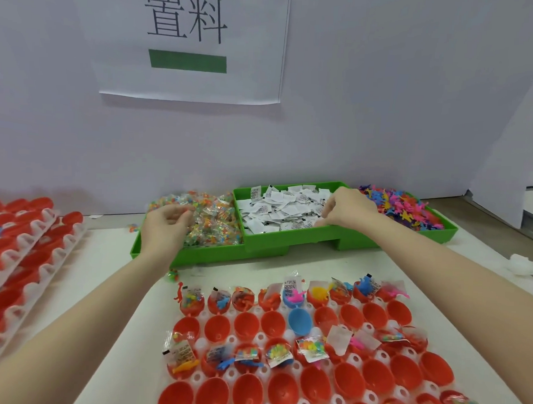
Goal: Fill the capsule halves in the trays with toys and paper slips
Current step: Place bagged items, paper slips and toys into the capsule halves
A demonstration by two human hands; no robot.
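Note:
A white tray in front of me holds rows of red capsule halves and one blue half. Some halves hold small toys, bagged toys and paper slips; others are bare inside. My left hand reaches into the pile of clear toy packets in the left green bin, fingers curled over the packets. My right hand dips its fingertips into the white paper slips in the middle green bin. What either hand holds is hidden.
Loose rubbery toys of many colours fill the right green bin. Stacked trays of red halves lie at the left. A white wall with a printed sign stands close behind the bins. A crumpled white scrap lies at far right.

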